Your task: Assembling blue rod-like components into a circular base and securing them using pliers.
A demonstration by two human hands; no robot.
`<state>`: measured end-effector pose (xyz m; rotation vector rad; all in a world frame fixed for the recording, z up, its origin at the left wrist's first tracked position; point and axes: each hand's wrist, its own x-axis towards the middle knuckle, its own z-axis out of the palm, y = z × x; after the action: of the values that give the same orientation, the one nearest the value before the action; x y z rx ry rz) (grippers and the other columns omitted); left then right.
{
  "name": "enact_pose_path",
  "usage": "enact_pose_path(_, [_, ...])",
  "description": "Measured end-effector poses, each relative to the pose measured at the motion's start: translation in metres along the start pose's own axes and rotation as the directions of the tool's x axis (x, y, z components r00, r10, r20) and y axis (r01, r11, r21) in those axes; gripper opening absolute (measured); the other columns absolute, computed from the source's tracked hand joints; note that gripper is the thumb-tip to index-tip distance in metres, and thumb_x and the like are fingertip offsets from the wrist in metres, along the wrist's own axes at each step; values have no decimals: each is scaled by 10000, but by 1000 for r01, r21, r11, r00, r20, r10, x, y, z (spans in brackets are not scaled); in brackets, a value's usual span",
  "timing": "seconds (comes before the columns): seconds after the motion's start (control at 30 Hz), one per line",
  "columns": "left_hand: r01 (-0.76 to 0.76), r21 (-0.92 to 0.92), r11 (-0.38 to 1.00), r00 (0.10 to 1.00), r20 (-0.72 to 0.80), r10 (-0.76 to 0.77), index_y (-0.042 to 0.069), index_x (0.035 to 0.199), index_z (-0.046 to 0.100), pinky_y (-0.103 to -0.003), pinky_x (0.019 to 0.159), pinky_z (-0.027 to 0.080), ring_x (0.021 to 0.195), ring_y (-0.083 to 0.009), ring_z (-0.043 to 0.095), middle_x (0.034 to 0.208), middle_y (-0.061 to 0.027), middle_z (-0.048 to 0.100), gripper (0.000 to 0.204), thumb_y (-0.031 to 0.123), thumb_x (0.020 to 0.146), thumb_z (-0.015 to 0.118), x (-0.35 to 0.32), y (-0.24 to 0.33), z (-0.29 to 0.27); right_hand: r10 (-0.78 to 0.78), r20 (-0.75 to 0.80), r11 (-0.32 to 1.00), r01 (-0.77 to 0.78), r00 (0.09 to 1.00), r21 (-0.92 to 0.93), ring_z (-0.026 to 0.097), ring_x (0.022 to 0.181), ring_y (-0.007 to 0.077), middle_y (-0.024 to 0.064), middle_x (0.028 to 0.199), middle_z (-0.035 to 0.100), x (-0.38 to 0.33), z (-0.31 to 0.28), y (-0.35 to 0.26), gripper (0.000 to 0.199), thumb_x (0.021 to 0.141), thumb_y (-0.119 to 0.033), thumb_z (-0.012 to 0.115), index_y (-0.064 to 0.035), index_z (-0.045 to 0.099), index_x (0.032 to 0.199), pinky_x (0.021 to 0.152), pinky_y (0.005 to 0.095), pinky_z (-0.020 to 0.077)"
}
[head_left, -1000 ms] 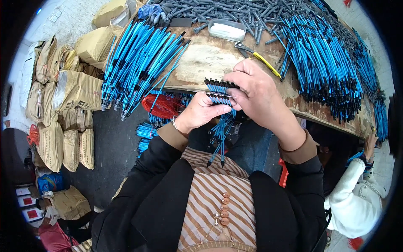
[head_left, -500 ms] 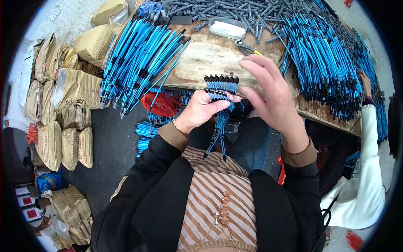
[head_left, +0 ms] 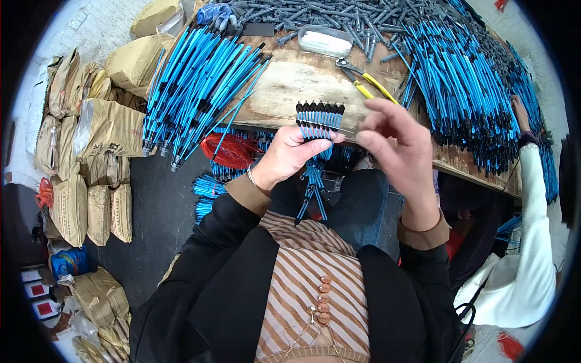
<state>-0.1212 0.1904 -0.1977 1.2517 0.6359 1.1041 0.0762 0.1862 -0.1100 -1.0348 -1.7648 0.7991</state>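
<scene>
My left hand [head_left: 292,156] is closed around a bundle of thin blue rods with black tips [head_left: 319,119], held upright in front of my chest at the table's near edge. The black tips stand in a row above my fingers. Below the fist, the lower ends of several rods splay apart. Just right of the bundle is my right hand [head_left: 396,142], fingers bent in toward the thumb and smeared by motion. A thin line seems to run from the bundle toward its fingertips, too fine to make out. Pliers with yellow handles [head_left: 367,79] lie on the table beyond it.
Large piles of blue rods lie on the table left [head_left: 196,91] and right [head_left: 460,91]. Behind are grey plastic parts [head_left: 339,15] and a clear tub [head_left: 325,41]. Red cord [head_left: 227,151] hangs below the edge. Paper sacks [head_left: 109,130] stand left; a person's white sleeve [head_left: 532,199] reaches in right.
My right hand has moved down and slightly right, its fingers curling in, uncovering the pliers' yellow handles. The left hand still grips the bundle in nearly the same place.
</scene>
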Motion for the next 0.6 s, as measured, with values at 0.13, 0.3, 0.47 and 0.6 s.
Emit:
enact_pose_path(0.13, [-8,-13,1000,999,-39,8,-22,1041,643,-235,826,482,904,-154,630,998,-99,676,227,-55,831,562,0,-3,0,-82,89,997,83,993,1,560,683,113,80,839,623,-5,25,-4,82,824,4,570,21,581,903,619,216,454])
enact_pose_path(0.3, [8,25,1000,998,-59,-7,-13,1045,636,-226,815,480,888,-147,628,971,-98,678,223,-48,839,558,-1,2,4,51,162,997,-61,985,53,596,734,132,102,877,645,-2,25,12,143,842,6,546,24,556,983,665,227,480])
enact_pose_path(0.47, [82,-144,986,994,-62,-91,-6,1034,623,-249,819,499,892,-179,642,949,-117,675,200,-24,839,579,12,15,-8,30,5,922,-30,1000,387,600,731,140,103,886,652,9,14,-1,191,892,-32,504,23,504,1075,666,223,479])
enact_pose_path(0.6, [42,-281,959,993,-95,-71,-3,1018,605,-313,810,536,906,-240,658,945,-155,669,186,25,835,615,39,56,-19,-37,-223,947,106,974,304,594,701,143,118,865,653,19,-17,-4,246,921,-103,516,27,489,1128,642,221,477])
